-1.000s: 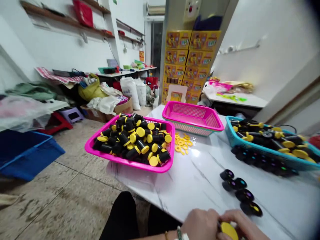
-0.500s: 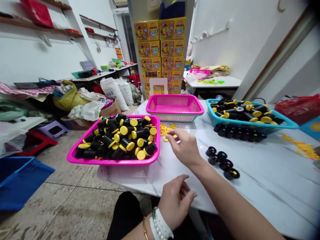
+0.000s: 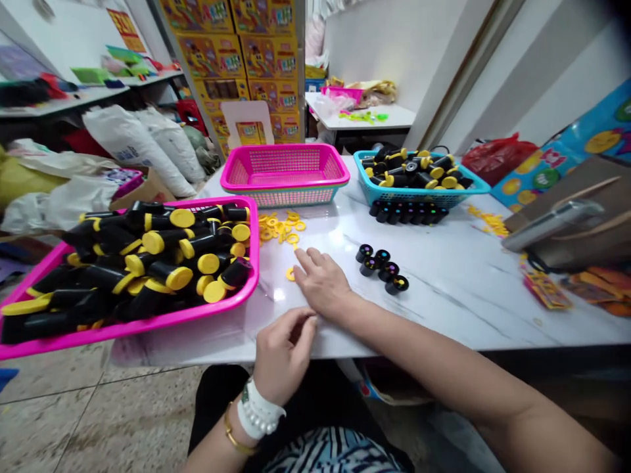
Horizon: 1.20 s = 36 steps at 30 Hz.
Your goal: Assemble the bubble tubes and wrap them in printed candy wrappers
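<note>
My right hand lies low over the white marbled table, fingers stretched out and palm down. Its fingertips are beside a single yellow ring. Behind it is a loose pile of small yellow rings. Closer to me, my left hand is curled, thumb and forefinger drawn together; whatever may be between them is hidden. To the right stand several short black cylinders with coloured spots in their tops. A pink basket at left holds many black cylinders with yellow caps.
Behind the rings sits a pink basket stacked on a greenish one. A blue basket of capped cylinders stands at the back right, with a row of black cylinders before it. Yellow pieces and a metal tool lie farther right.
The view has turned right and down. My right hand has come down to the table near a lone yellow ring, its fingers straighter. My left thumb and forefinger have closed together.
</note>
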{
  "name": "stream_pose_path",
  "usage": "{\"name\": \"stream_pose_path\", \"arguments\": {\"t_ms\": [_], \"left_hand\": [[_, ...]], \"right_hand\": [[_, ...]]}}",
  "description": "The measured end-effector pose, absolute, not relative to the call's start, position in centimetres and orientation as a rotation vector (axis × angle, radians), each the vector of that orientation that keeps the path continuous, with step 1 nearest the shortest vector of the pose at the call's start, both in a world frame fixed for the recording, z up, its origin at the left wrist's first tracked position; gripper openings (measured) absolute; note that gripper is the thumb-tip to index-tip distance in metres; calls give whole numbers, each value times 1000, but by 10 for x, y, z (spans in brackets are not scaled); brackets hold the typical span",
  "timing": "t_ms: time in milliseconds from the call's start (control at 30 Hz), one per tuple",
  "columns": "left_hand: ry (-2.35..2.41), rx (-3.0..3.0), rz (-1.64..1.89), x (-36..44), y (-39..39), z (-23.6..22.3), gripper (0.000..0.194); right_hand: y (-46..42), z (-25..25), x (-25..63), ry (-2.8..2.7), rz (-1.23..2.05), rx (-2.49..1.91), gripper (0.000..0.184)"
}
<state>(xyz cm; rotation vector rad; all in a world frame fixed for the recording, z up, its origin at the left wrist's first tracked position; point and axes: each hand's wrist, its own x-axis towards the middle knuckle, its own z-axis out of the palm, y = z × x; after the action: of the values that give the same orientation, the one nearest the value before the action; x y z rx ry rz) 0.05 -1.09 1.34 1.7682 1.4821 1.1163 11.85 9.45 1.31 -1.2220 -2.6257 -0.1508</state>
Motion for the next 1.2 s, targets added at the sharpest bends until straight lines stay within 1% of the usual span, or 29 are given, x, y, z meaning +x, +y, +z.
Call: {"name": "stream_pose_path", "arguments": {"t_ms": [67,100,167,300,367,433,500,600,700,833,900,1033,1067,1200], "left_hand": [[1422,1829,1095,4,-3,23,21],[1377,1871,1067,9,2,27,26],[1326,1917,1017,24,17,35,30],[1457,1877,919,60,53,33,19],[1514,1908,817,77,69,26,33],[1543,1968,724,91,83,19,46],[1558,2019,676,104,93,12,48],[1555,2077,658,115,102,9,42],[1548,2117,698,108,99,11,29],[1464,2163,698,71,69,14,18],[1425,2135,716,53,49,13,18],[1391,2038,801,38,22,8,24],[1384,2019,821,38,20,7,24],[1417,1937,884,42,19,3,22]], "right_hand": [[72,10,138,-2653,-183,-1139,25],[61,8,150,-2626,-178,-1123,24],[38,3,174,-2510,-140,-1155,21],[3,-5,210,-2322,-36,-1324,23],[-4,-8,216,-2236,-5,-1414,28],[-3,-10,217,-2165,14,-1466,27],[2,-12,216,-2117,58,-1478,23],[7,-11,218,-2035,235,-1419,16],[3,-6,230,-1899,537,-1333,10],[-4,3,247,-1618,864,-1358,16],[-3,10,248,-1483,1040,-1371,21],[9,23,230,-1264,1343,-1401,42],[13,25,225,-1257,1381,-1432,43],[23,27,213,-1342,1370,-1522,33]]}}
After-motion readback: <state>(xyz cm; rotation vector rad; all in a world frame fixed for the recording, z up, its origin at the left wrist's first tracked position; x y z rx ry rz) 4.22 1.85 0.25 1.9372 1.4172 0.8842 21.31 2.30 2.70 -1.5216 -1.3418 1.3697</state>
